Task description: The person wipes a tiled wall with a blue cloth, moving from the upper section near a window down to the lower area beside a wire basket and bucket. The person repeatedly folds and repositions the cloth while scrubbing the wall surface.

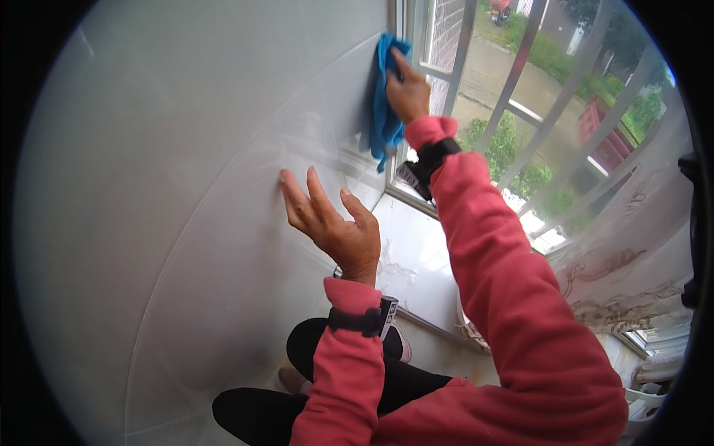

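A blue cloth [385, 111] hangs crumpled against the glossy tiled wall [223, 234], right beside the window frame [400, 161]. My right hand [410, 92] presses it there, index finger stretched upward over the fabric. Lower and to the left, my left hand [340, 228] is raised with its fingers spread and nothing in it. Its fingertips are at the wall surface; whether they all touch it cannot be told. Both red sleeves carry a black strap with a small device at the wrist.
Metal bars [513, 83] cross the window on the right. Beneath it runs a white windowsill [418, 251] with scuffs or residue on it. A sheer patterned curtain [619, 256] hangs at the right. My bent knees [251, 412] are close to the wall.
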Motion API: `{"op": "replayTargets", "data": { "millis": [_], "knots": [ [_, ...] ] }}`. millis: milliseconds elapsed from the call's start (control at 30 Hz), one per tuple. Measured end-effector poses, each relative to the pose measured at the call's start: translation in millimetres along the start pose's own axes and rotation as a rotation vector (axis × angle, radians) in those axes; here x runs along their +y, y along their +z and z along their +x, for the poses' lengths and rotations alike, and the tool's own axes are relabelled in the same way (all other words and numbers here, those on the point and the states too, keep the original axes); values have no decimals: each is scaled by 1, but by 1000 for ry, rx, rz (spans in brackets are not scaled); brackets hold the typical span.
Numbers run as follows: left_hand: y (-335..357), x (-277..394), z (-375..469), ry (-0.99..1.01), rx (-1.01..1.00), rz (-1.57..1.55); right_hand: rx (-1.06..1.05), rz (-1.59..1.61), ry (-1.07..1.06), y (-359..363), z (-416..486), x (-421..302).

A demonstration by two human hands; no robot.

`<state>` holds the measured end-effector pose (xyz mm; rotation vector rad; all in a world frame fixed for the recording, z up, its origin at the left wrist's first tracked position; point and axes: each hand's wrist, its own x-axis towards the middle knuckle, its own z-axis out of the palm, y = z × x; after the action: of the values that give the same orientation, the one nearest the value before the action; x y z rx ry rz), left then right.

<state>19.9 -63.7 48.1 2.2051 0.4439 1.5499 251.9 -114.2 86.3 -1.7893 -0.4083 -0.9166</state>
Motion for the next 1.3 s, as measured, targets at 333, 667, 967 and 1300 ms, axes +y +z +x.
{"op": "replayTargets", "data": {
  "millis": [333,667,967,1300],
  "knots": [
    [45,-50,-37,-1091,-180,-534,228,-68,-450,-8,177,-54],
    [53,-49,-17,-1573,-304,-1063,320,-4,-524,52,74,31],
    [53,-48,-5,-1537,-299,-1105,288,-112,-172,82,-98,119],
    [51,-52,7,-1519,-350,-1125,-142,-249,528,91,-226,207]
  ]
}}
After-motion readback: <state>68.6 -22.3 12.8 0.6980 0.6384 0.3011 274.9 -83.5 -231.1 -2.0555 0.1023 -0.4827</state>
